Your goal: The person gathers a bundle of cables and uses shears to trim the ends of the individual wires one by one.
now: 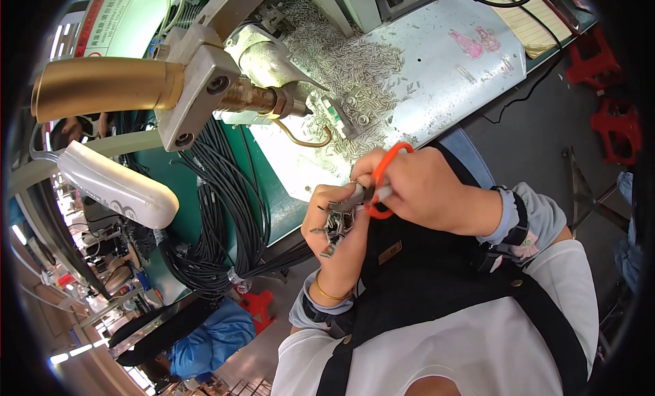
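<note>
My left hand (351, 252) is closed around a bunch of small metal-shelled pieces (336, 225), which look like cable connectors; their ends stick out past the fingers. Close against it, my right hand (426, 191) grips orange-handled scissors (394, 155). The scissor tips meet the left thumb and fingers, and what lies between the blades is hidden. Beyond both hands, a small fixture with a green part (334, 112) sits below the pointed tip of a soldering iron (293, 106). A curved brass tube (307, 143) bends beside that tip.
Tiny silvery clippings (368, 65) cover much of the white worktop (437, 89). A bundle of black cables (211, 239) hangs over the left edge. A lamp (119, 184) and a brass-coloured handle (106, 89) overhang the left side. Red stools (593, 61) stand on the floor at right.
</note>
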Demonstrator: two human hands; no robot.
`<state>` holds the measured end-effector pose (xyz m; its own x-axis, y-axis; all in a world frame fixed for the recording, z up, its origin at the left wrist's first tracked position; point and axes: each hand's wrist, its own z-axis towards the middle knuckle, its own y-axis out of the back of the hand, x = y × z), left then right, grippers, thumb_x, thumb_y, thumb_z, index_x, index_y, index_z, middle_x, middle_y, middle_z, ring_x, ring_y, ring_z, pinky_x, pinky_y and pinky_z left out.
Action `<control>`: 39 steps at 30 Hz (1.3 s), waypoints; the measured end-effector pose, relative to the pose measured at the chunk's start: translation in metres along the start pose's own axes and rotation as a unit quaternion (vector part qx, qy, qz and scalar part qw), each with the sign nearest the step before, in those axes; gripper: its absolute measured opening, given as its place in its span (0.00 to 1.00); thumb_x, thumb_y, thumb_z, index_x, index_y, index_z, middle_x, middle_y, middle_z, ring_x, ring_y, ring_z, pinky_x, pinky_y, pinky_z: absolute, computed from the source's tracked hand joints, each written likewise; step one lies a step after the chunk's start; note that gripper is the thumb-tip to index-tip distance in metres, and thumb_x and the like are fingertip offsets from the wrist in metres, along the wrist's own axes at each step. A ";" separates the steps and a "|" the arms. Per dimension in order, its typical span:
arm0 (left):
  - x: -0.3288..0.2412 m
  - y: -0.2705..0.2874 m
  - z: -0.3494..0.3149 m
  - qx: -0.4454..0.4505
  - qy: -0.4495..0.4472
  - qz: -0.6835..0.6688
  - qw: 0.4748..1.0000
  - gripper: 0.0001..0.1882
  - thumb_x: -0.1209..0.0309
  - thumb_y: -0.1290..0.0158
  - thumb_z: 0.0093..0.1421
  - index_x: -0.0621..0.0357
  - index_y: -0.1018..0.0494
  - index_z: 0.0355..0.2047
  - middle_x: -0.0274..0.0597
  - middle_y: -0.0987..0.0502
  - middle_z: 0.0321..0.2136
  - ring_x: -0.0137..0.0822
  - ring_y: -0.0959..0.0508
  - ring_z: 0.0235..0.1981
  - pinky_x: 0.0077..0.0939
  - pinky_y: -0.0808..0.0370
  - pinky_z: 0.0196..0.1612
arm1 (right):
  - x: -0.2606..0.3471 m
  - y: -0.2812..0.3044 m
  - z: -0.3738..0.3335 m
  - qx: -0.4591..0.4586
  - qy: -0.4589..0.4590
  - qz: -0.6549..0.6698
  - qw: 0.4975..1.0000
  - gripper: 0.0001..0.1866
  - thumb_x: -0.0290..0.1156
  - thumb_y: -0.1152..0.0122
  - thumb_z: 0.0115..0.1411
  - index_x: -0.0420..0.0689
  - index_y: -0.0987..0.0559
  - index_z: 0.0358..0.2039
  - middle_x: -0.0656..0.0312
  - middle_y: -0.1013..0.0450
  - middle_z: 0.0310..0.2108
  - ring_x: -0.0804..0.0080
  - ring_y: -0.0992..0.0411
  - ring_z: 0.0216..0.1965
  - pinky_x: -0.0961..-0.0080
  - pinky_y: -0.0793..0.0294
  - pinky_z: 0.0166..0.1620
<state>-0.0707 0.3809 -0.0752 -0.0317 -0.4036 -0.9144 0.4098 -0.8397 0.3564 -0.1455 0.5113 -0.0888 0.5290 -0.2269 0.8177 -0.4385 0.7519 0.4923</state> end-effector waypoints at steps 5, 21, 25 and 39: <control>-0.004 0.002 0.002 -0.018 0.224 -0.165 0.960 0.06 0.80 0.47 0.50 0.64 0.30 0.29 0.34 0.29 0.24 0.21 0.32 0.23 0.14 0.35 0.28 | -0.001 0.001 0.002 0.049 -0.237 0.343 0.908 0.05 0.26 0.50 0.56 0.39 0.29 0.31 0.62 0.30 0.23 0.80 0.31 0.20 0.88 0.35 0.25; -0.013 0.011 0.004 -0.049 0.148 -0.189 0.969 0.08 0.82 0.46 0.48 0.63 0.33 0.28 0.37 0.30 0.27 0.25 0.31 0.29 0.16 0.35 0.36 | 0.016 0.028 -0.001 0.111 -0.135 -0.038 0.984 0.19 0.42 0.35 0.43 0.41 0.31 0.18 0.62 0.34 0.10 0.68 0.34 0.11 0.74 0.37 0.17; -0.019 0.006 0.004 -0.062 0.117 -0.157 0.979 0.07 0.82 0.47 0.49 0.63 0.33 0.28 0.38 0.30 0.28 0.25 0.31 0.30 0.17 0.35 0.37 | 0.015 0.024 -0.004 0.127 -0.134 -0.051 0.981 0.21 0.44 0.37 0.45 0.41 0.33 0.15 0.60 0.34 0.11 0.60 0.34 0.12 0.68 0.37 0.17; -0.005 0.026 0.025 0.079 0.310 -0.298 0.899 0.09 0.79 0.49 0.52 0.63 0.32 0.35 0.33 0.33 0.22 0.24 0.36 0.20 0.15 0.39 0.24 | 0.002 0.031 -0.004 0.208 -0.184 0.144 0.950 0.18 0.37 0.45 0.54 0.36 0.33 0.16 0.56 0.35 0.13 0.64 0.34 0.15 0.72 0.35 0.22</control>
<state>-0.0829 0.3522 -0.0560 0.3315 0.3739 -0.8662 0.3523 -0.9008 -0.2540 -0.1552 0.5365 -0.0729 0.0868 -0.3069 0.9478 -0.8165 0.5232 0.2442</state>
